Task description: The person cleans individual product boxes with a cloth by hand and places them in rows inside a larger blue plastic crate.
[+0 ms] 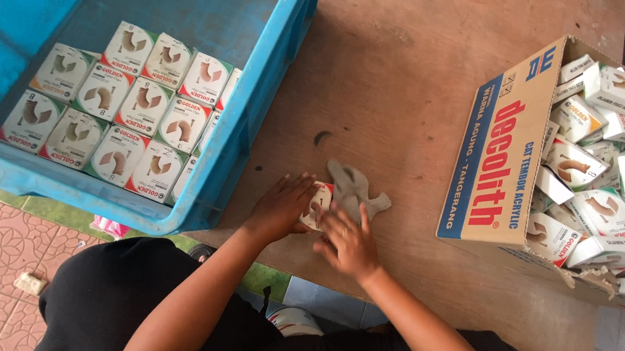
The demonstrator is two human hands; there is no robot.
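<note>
The left hand [279, 208] and right hand [348, 242] both clasp 1 small white box [317, 204] between them on the wooden table [404, 116]. A grey rag [355, 189] lies just beyond the fingers. A blue crate [258, 120] of boxes sits left, a cardboard carton [501, 152] right.

On the desk [407, 79], a crate [249, 142] of packed boxes [123, 111] lies left of the small box [318, 205]; a rag [355, 189] touches its right; the carton [505, 152] sits far right.
</note>
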